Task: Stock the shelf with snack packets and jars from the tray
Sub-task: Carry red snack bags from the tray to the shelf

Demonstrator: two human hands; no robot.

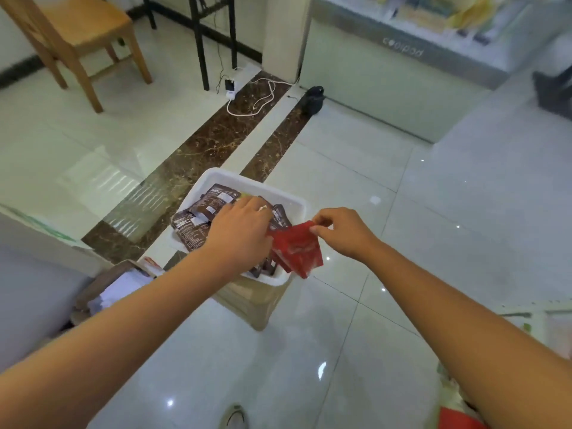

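Snack packets fill a white tray (pixel 257 181) that sits on top of a brown cardboard box (pixel 258 308) on the glossy white floor (pixel 356 168), beside a dark marbled strip (pixel 201 150) in the tiling. Most of the load is brown packets (pixel 201 218), lying flat and overlapping toward the tray's far left side. The person's right grip (pixel 343 233) is clamped on a small bunch of red packets (pixel 297 252), thumb and fingertips pinching their top corner, so that they hang over the tray's near right rim; how many there are cannot be told. The left grip (pixel 244 224) reaches palm down over the middle of the tray, its fingers against the left edge of the red packets and above the brown ones; whether those fingers are closed on anything cannot be told, since the back of the hand hides them. Left of the tray stands a second open box (pixel 117 283) holding pale papers. Farther off are a wooden chair (pixel 77 35), a charger (pixel 230 88) with a looping white cable (pixel 260 100), and a pale display counter (pixel 387 85) with blurred goods under its glass top.
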